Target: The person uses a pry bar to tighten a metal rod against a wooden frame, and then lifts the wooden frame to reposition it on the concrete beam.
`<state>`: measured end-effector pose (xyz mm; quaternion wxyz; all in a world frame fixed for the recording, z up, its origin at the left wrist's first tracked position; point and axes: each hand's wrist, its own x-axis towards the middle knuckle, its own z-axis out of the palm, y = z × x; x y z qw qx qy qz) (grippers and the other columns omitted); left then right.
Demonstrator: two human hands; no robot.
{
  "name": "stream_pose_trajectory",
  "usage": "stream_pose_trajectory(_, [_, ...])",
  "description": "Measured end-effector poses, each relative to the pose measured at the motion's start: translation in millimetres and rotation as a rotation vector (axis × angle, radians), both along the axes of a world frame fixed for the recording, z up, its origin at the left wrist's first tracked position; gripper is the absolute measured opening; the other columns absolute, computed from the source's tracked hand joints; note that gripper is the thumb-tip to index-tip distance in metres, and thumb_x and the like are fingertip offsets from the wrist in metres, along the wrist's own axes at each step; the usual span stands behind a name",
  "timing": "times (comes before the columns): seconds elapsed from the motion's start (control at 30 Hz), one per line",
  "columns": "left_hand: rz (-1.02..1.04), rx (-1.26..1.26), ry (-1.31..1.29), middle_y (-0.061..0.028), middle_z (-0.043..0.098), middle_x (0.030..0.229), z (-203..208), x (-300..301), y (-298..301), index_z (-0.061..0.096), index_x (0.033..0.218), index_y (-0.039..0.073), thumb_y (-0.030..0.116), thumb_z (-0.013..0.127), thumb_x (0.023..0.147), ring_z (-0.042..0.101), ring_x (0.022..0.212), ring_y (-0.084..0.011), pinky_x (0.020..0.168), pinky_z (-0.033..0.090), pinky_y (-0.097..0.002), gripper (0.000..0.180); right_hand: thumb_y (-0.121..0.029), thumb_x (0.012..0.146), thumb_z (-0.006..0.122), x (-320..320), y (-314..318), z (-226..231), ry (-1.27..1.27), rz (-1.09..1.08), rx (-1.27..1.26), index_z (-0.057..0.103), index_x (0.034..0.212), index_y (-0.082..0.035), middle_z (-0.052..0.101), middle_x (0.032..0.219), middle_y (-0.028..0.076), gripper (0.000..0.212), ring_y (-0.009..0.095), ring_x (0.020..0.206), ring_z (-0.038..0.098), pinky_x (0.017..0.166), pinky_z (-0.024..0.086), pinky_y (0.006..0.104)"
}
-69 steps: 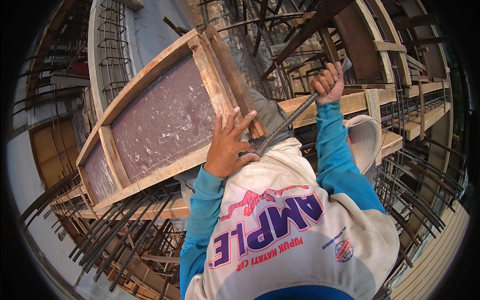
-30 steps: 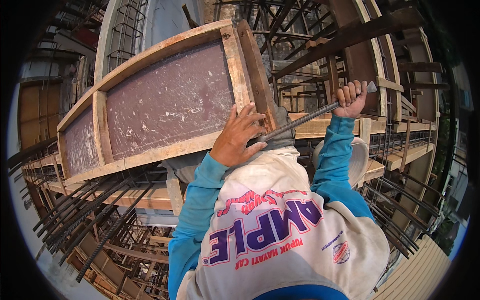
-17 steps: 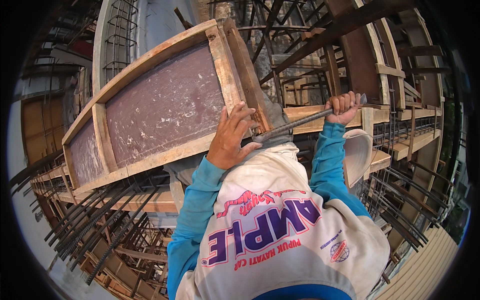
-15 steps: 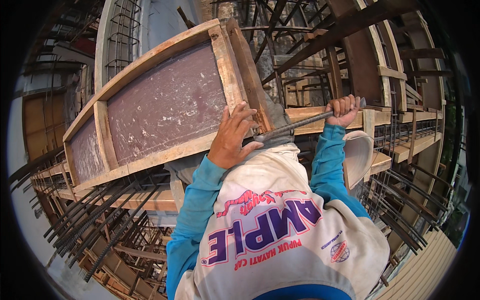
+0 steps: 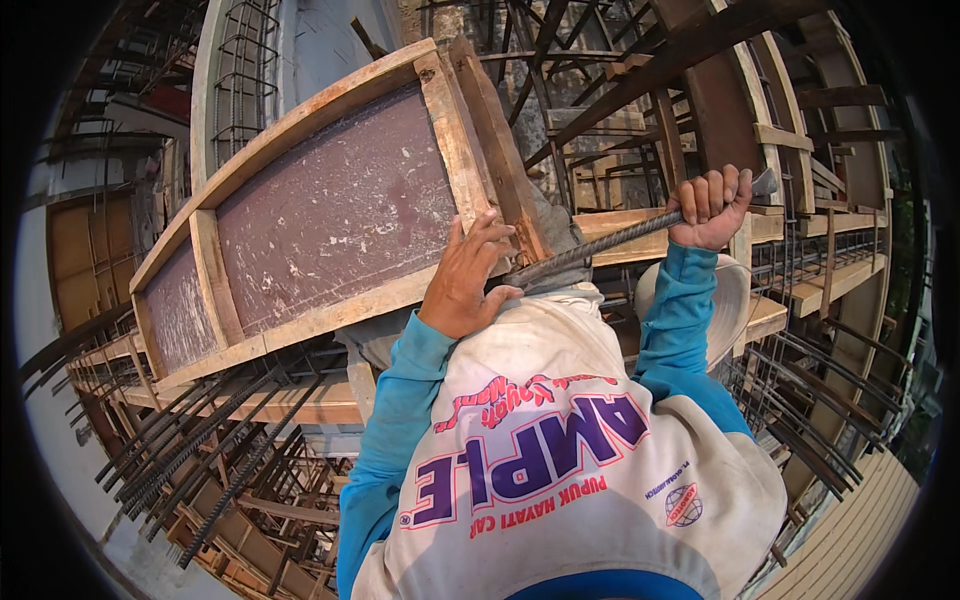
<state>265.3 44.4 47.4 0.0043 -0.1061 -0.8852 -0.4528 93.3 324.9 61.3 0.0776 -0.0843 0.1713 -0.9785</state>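
My right hand (image 5: 712,210) is wrapped around a ribbed steel bar (image 5: 620,237), near an end that is flattened like a pry bar's. Slanting down to the left, the bar reaches the lower right corner of a wood-framed panel (image 5: 330,200), where its far tip is hidden. The panel has a brown, paint-flecked face and lies tilted across my lap area. On that same corner rests my left hand (image 5: 465,280), fingers apart, beside the bar's tip. A loose-looking board (image 5: 490,140) runs along the panel's right edge.
Exposed rebar ends (image 5: 215,440) jut out at the lower left. A pale round container (image 5: 725,310) stands beneath my right forearm. Timber beams (image 5: 640,100) and props cross the upper right. Gaps open down between the boards and the rebar.
My right hand has moved right and slightly up, swinging the bar's gripped end with it. The left hand stays on the panel corner, almost unmoved.
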Motion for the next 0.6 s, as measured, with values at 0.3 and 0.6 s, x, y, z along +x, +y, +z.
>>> stream_pose_trajectory(0.3, [0.03, -0.199, 0.101, -0.0092, 0.058, 0.115, -4, -3, 12, 0.066, 0.09, 0.007, 0.023, 0.075, 0.074, 0.038, 0.132, -0.0334, 0.1, 0.035, -0.0592, 0.024, -0.033, 0.098, 0.044, 42, 59, -120, -0.336, -0.186, -0.168, 0.041, 0.06, -0.011, 0.027, 0.042, -0.002, 0.044, 0.009, 0.031, 0.02, 0.029, 0.024, 0.0233])
stream_pose_trajectory(0.6, [0.041, -0.207, 0.124, -0.01, 0.058, 0.115, -3, -1, 8, 0.065, 0.092, 0.007, 0.02, 0.074, 0.075, 0.038, 0.132, -0.0339, 0.099, 0.035, -0.0589, 0.023, -0.035, 0.098, 0.044, 31, 28, -29, -0.226, -0.225, -0.004, 0.041, 0.061, -0.012, 0.028, 0.042, -0.003, 0.044, 0.009, 0.031, 0.02, 0.03, 0.023, 0.0231])
